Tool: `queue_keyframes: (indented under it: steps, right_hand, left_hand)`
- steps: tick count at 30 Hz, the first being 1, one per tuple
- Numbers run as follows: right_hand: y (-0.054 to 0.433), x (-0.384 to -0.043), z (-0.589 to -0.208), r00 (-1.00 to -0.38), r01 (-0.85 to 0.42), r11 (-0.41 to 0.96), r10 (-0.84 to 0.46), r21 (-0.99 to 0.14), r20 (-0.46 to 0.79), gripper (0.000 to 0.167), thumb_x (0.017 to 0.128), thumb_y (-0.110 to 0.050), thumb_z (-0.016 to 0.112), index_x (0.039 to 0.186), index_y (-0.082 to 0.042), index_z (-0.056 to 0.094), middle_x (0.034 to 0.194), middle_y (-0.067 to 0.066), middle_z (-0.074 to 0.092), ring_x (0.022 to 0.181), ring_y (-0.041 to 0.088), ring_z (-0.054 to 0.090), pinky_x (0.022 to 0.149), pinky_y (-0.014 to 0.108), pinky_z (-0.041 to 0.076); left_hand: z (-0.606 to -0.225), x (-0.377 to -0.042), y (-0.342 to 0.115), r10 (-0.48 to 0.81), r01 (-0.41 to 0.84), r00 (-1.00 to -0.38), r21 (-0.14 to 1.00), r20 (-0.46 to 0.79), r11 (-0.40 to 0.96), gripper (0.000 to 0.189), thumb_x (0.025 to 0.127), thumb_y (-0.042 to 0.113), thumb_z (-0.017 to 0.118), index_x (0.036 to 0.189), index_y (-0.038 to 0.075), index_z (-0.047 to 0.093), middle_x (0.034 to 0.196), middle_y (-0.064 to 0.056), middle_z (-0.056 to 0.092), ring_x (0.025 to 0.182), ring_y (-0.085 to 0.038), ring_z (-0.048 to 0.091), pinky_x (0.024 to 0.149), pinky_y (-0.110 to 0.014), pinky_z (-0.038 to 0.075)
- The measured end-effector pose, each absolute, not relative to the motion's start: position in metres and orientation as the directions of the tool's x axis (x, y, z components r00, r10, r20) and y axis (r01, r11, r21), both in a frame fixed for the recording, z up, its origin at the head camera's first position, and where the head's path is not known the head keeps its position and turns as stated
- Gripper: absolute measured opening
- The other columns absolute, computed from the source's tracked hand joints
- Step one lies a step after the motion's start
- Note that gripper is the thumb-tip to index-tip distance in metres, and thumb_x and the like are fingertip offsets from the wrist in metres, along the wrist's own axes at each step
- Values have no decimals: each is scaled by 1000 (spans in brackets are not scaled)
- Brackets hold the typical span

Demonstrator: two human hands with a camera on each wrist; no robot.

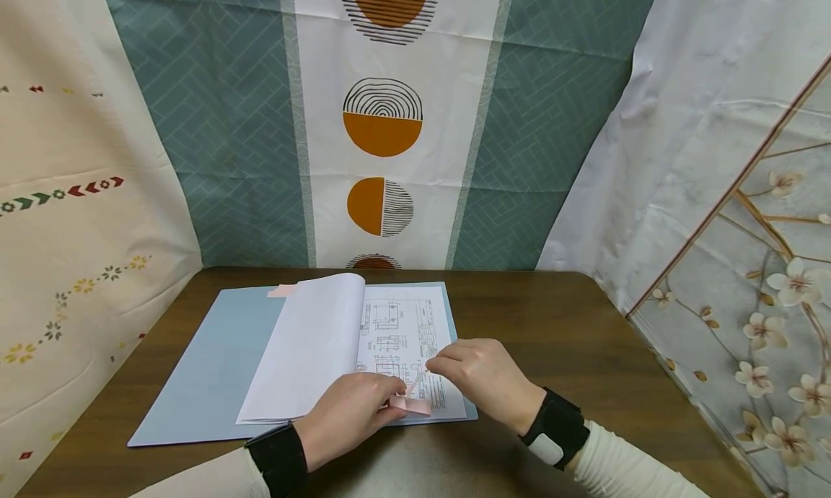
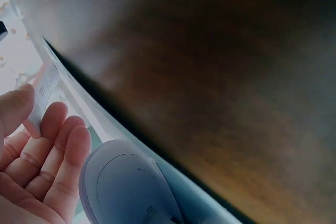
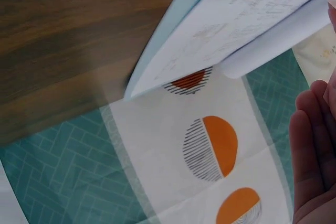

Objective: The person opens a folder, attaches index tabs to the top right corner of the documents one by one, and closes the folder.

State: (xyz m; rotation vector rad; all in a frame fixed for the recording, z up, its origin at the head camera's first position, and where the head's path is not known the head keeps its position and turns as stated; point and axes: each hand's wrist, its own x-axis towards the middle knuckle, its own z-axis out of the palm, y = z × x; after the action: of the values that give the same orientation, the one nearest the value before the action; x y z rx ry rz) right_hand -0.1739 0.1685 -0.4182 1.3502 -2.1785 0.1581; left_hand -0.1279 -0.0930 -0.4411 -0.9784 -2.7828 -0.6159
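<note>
My left hand (image 1: 353,411) pinches a pink paper strip (image 1: 410,405), like a sticky note, between thumb and fingers, low over the printed page. Small print shows on the strip's pale face (image 2: 46,92) in the left wrist view. Opposite it, my right hand (image 1: 483,379) has bent fingers, and its fingertips seem to pinch a thin pale end of the pink paper. Its thumb and index tip are mostly out of the right wrist view. Beneath both hands lies an open blue folder (image 1: 201,361) of white sheets, showing a page of technical drawings (image 1: 389,317).
The turned-over white sheets (image 1: 305,346) bulge up at the fold. Another pink tab (image 1: 282,291) sticks out at their upper left edge. The folder rests on a dark wooden table (image 1: 539,317), with a patterned cloth (image 1: 383,224) hanging behind it.
</note>
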Motion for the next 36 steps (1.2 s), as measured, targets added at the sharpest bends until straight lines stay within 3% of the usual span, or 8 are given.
queue_keyframes:
  steps: [16,27,36]
  right_hand:
    - [188,-176,-429,-305,-860,475,-772,187,558,36,76,1,100,103,-15,85,92,-6,80,77,7,72,71,24,61]
    - [189,-174,-429,-345,-842,504,-776,191,529,36,76,-1,101,105,-16,86,95,-5,82,80,8,74,74,25,62]
    - [189,-174,-430,-358,-835,513,-781,199,512,38,75,-2,102,106,-16,86,96,-5,82,81,9,75,76,27,63]
  left_hand:
    - [-443,-115,-96,661,698,-716,258,226,668,13,98,29,87,106,21,80,103,12,67,92,-7,56,85,-26,55]
    - [-446,-105,-95,683,707,-706,227,187,670,13,97,31,88,96,26,76,88,17,57,82,-4,49,73,-21,47]
    - [-453,-98,-98,719,730,-682,185,133,658,13,97,29,87,92,26,75,84,17,57,79,-3,48,70,-20,45]
